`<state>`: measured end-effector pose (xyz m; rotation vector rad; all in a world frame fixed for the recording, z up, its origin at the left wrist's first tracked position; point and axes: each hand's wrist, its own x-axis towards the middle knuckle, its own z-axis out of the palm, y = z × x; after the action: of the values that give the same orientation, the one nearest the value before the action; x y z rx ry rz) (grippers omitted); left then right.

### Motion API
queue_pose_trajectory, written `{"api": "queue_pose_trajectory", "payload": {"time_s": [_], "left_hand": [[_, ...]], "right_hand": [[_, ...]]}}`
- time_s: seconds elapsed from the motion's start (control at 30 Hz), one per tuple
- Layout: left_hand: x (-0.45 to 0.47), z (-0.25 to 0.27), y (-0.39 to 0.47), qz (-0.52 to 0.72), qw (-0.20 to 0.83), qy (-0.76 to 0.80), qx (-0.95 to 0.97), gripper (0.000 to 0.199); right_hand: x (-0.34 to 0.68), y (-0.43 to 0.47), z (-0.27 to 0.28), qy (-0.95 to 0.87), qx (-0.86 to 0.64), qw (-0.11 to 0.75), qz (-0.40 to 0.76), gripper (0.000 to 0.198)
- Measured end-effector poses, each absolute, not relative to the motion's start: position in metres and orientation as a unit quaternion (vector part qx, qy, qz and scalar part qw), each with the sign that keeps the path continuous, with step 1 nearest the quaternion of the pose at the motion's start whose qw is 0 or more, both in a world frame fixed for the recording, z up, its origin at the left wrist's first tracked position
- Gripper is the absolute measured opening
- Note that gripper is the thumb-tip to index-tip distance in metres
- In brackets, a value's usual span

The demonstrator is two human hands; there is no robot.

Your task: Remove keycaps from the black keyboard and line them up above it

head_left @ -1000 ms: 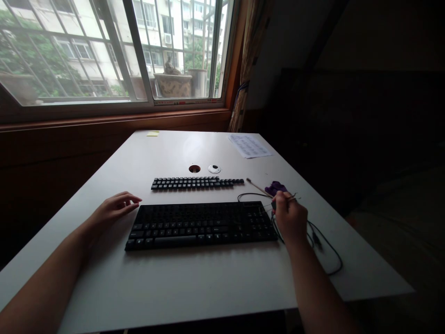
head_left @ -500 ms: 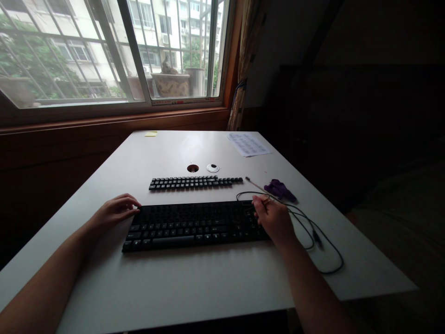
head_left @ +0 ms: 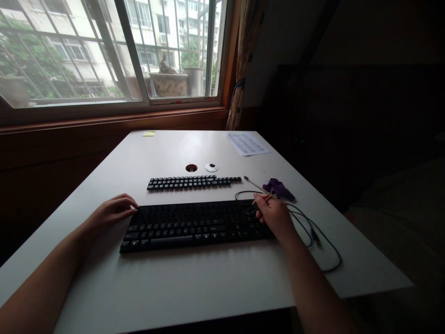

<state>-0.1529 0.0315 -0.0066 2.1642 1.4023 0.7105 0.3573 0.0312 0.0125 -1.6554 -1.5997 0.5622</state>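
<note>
Shifting inward over the right end of the keyboard [head_left: 194,229] on the tabletop [head_left: 174,287], the right hand [head_left: 274,217] brought a pinched thin tool [head_left: 270,196] within reach, while the left hand [head_left: 116,208], half spread, touched the keyboard's far-left corner

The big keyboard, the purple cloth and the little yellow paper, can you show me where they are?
Big keyboard [head_left: 196,227]: head view, on the keys around its middle.
Purple cloth [head_left: 278,188]: head view, on its crumpled middle.
Yellow paper [head_left: 149,133]: head view, on its flat top.
</note>
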Motion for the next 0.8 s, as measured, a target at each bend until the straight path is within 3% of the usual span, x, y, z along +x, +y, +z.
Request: {"api": "queue_pose_trajectory", "payload": {"time_s": [0.63,0.8], "left_hand": [[-0.152,-0.006,0.03,0.258,0.263,0.504,0.781,0.028],[-0.138,0.001,0.025,0.317,0.199,0.519,0.769,0.028]], "right_hand": [[0.361,0.033,0.011,-0.575,-0.666,0.427,0.211,0.047],[0.357,0.031,0.01,-0.554,-0.634,0.472,0.26,0.046]]}}
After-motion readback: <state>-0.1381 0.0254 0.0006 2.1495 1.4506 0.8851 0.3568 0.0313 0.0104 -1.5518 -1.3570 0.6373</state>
